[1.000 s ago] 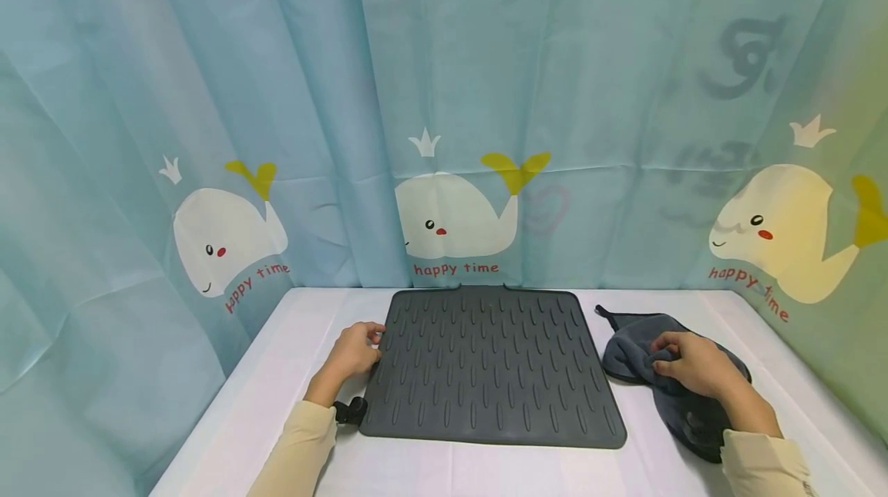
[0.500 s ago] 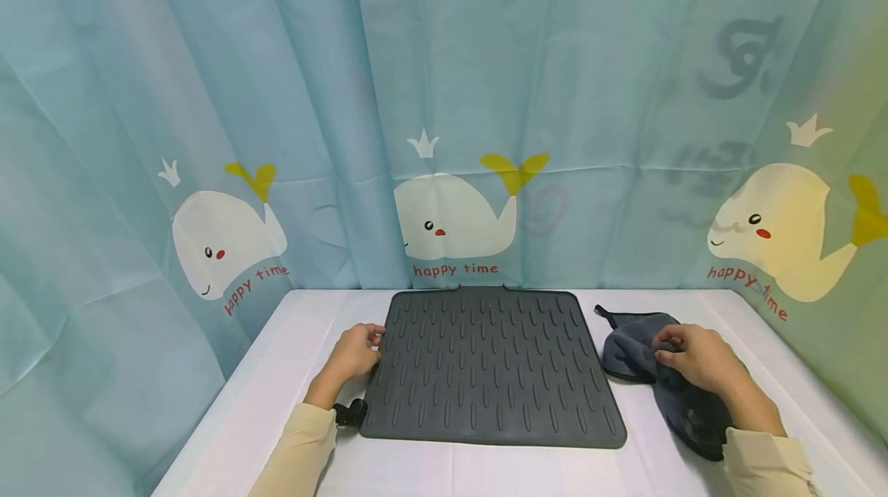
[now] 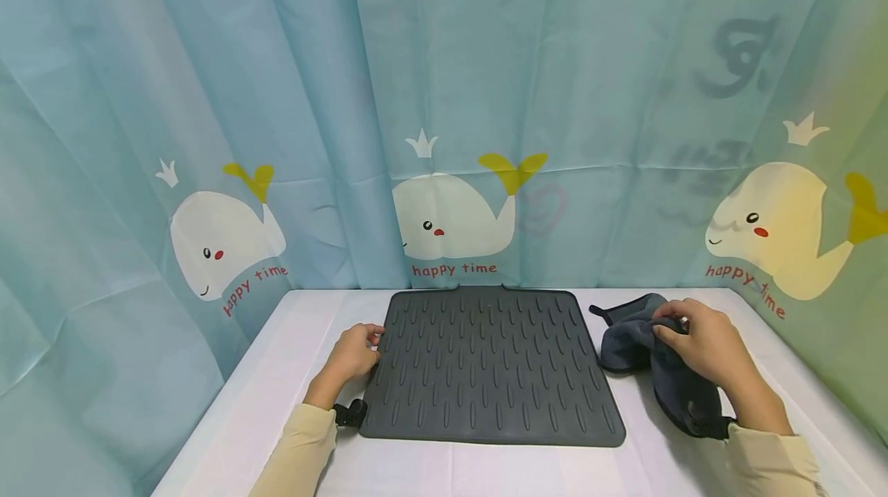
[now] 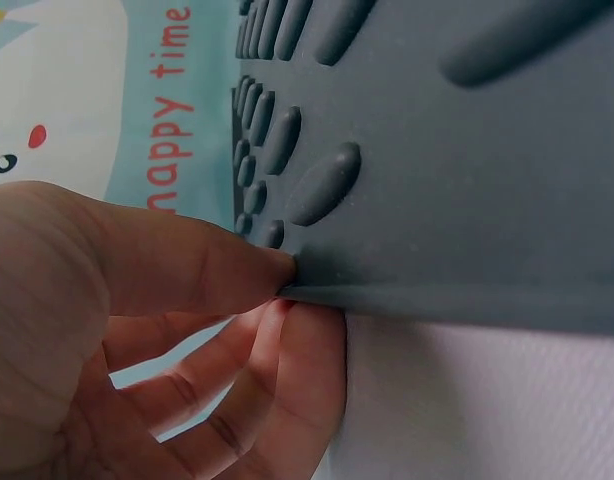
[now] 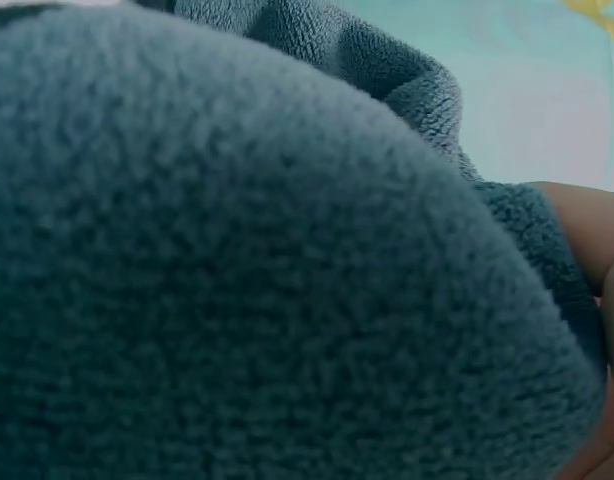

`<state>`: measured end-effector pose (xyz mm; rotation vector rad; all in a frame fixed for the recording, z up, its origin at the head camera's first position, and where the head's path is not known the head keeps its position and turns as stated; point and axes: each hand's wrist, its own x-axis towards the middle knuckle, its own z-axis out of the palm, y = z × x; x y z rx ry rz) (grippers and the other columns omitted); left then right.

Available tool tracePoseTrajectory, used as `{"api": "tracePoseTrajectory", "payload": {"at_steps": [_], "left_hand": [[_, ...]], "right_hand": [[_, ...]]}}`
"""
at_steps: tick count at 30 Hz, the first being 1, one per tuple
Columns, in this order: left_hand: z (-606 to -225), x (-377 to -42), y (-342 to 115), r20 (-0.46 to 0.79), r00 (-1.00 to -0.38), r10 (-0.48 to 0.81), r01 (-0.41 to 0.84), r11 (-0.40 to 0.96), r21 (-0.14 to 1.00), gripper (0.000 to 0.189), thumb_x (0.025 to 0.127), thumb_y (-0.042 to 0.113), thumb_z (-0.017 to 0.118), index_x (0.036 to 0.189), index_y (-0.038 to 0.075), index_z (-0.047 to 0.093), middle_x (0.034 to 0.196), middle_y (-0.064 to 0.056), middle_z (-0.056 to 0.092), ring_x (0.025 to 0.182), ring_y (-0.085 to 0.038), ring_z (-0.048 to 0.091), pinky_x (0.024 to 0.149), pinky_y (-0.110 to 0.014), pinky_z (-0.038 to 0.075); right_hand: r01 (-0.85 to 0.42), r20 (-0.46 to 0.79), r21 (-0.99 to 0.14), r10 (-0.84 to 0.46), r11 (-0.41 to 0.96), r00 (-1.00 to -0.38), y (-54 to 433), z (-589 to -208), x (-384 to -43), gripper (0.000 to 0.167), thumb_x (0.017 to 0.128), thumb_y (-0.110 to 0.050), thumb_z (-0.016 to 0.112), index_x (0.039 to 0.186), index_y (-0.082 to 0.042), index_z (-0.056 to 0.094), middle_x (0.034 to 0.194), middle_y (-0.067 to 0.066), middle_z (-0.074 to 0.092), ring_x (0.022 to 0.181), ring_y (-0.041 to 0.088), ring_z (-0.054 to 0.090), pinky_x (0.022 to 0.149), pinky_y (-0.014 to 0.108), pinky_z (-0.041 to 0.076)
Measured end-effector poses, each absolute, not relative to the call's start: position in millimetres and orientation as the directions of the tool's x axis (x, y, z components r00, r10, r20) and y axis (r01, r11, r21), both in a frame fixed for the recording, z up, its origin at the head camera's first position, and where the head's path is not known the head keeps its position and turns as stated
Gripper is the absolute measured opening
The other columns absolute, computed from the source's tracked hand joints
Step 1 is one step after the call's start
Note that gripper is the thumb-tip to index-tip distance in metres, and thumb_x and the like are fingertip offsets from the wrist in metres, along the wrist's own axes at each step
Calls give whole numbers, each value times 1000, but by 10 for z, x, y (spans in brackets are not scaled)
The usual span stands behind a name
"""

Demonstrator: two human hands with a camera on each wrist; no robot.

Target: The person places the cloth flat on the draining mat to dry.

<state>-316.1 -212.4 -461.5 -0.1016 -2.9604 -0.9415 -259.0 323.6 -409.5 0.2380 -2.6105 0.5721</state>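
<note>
A dark grey rubbery mat (image 3: 492, 370) with rows of raised ridges lies on the table. At its left edge is my left hand (image 3: 355, 350). The left wrist view shows the thumb (image 4: 207, 262) on top of the mat's rim and the fingers beneath, pinching it. To the right of the mat, my right hand (image 3: 711, 343) pinches a grey towel (image 3: 627, 344) with dark trim and a small hanging loop. The towel is bunched and draped under that hand. Its fluffy pile (image 5: 267, 250) fills most of the right wrist view, hiding much of the fingers.
A white cloth covers the table (image 3: 513, 474). Behind and at both sides hangs a blue-green curtain (image 3: 597, 96) printed with whales; the mat's far tab reaches its foot. A black strap device (image 3: 350, 412) sits at the left wrist, overlapping the mat's corner.
My right hand has risen slightly, pulling the towel up and gathering it; its lower end has drawn up and left. The left hand and the mat stay in place.
</note>
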Motion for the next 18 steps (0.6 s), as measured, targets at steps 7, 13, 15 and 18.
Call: {"api": "tracePoseTrajectory", "payload": {"at_steps": [7, 13, 15, 18], "left_hand": [[-4605, -3156, -2113, 48, -998, 48, 67, 814, 576, 50, 80, -9, 64, 129, -2, 67, 101, -10, 68, 83, -22, 56, 70, -34, 46], [-4597, -3149, -2114, 48, -998, 46, 65, 818, 572, 51, 78, -9, 63, 129, -3, 67, 101, -10, 69, 83, -22, 57, 73, -36, 47], [-4599, -3148, -2115, 49, -998, 47, 67, 821, 567, 51, 78, -9, 63, 129, -3, 67, 101, -10, 69, 84, -23, 57, 74, -37, 48], [-4595, -3147, -2110, 52, -998, 47, 68, 822, 565, 51, 78, -9, 63, 129, -3, 67, 101, -11, 69, 84, -23, 57, 74, -37, 48]], "right_hand": [[-310, 577, -326, -72, 893, -814, 3173, -3999, -2549, 15, 79, -6, 83, 90, -10, 74, 87, 10, 69, 69, 14, 47, 61, 33, 36], [-338, 650, -315, -58, 887, -758, 3114, -3910, -2526, 17, 80, -6, 83, 92, -12, 74, 87, 9, 68, 71, 11, 45, 62, 30, 36], [-349, 667, -321, -52, 880, -744, 3091, -3885, -2513, 17, 80, -6, 83, 93, -12, 74, 85, 7, 67, 70, 7, 43, 62, 27, 35], [-364, 683, -340, -39, 868, -730, 3058, -3852, -2489, 18, 80, -4, 83, 94, -12, 74, 84, 4, 66, 70, 2, 42, 61, 23, 34]]}}
